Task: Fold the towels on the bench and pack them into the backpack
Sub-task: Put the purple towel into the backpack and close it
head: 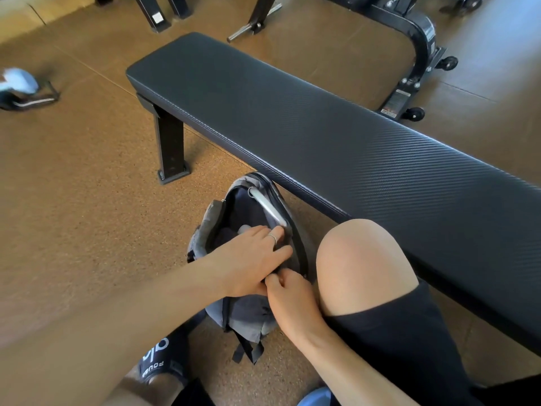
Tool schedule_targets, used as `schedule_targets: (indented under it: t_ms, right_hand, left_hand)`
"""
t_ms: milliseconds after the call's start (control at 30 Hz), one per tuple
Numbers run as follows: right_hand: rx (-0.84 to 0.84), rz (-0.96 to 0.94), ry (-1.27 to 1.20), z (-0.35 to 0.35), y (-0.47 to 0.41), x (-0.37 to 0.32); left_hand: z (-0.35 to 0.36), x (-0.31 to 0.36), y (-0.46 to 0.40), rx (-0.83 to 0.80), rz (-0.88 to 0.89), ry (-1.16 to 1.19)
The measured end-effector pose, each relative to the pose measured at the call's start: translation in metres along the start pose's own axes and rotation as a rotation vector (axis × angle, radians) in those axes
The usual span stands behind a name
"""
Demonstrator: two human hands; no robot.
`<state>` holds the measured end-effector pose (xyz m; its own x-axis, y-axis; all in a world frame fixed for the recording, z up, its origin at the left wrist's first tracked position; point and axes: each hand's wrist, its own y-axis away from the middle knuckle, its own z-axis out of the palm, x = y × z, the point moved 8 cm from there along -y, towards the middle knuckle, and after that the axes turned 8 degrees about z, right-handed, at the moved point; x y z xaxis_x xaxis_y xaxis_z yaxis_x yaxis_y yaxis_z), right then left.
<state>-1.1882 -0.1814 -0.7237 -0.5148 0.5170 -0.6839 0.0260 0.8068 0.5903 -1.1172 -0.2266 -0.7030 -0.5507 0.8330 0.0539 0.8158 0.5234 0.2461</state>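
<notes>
1. Head view: the grey backpack (pixel 248 259) stands on the cork-coloured floor (pixel 87 215) at about 6 o'clock from the middle of the picture, just beside the near edge of the black padded bench (pixel 322 121).
2. The backpack's main compartment gapes open at the top, with a pale, slim flat object (pixel 268 207) tucked along its right inner wall.
3. The left hand (pixel 248 263) reaches in from 8 o'clock; its fingers curl over the rim of the opening, gripping the fabric, with a ring on one finger.
4. The right hand (pixel 292 300) comes in from 5 o'clock and pinches the backpack's edge near the zip line, its fingers curled, touching the left hand.
5. Dark folded cloth sits inside the compartment under the left hand; I cannot tell for sure that it is a towel.
6. A bare knee (pixel 360 259) sits at 3 o'clock of the backpack, against the bench.
7. A black slide sandal (pixel 164 358) with white lettering is at 7 o'clock.
8. Gym equipment frames (pixel 415 39) stand beyond the bench at 1 o'clock.
</notes>
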Motion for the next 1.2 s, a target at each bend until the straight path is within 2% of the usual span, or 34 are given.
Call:
schedule_targets:
  t_ms: [133, 367, 533, 733, 967, 1100, 1200]
  right_hand:
    - [-0.010, 0.016, 0.033, 0.001, -0.001, -0.001]
    - [0.002, -0.072, -0.032, -0.002, 0.010, -0.006]
    - [0.243, -0.082, 0.015, -0.016, 0.009, 0.004]
    - [0.533, -0.236, 0.200, -0.017, 0.017, -0.002]
    - [0.554, -0.280, 0.358, -0.006, 0.007, 0.000]
    - [0.543, -0.318, 0.370, -0.001, 0.008, -0.005]
    - [0.533, -0.300, 0.337, -0.001, 0.005, 0.000]
  left_hand:
    - [0.001, 0.005, 0.000, 0.018, 0.044, -0.065]
    - [0.003, -0.001, 0.000, 0.027, 0.073, 0.036]
    - [0.004, -0.003, -0.005, 0.045, 0.066, 0.118]
    - [-0.001, -0.014, -0.004, 0.080, 0.044, 0.147]
    - [-0.011, -0.019, 0.000, 0.101, 0.026, 0.168]
    - [-0.025, -0.036, 0.004, 0.108, 0.015, 0.109]
    - [-0.026, -0.043, 0.007, 0.075, -0.011, 0.167]
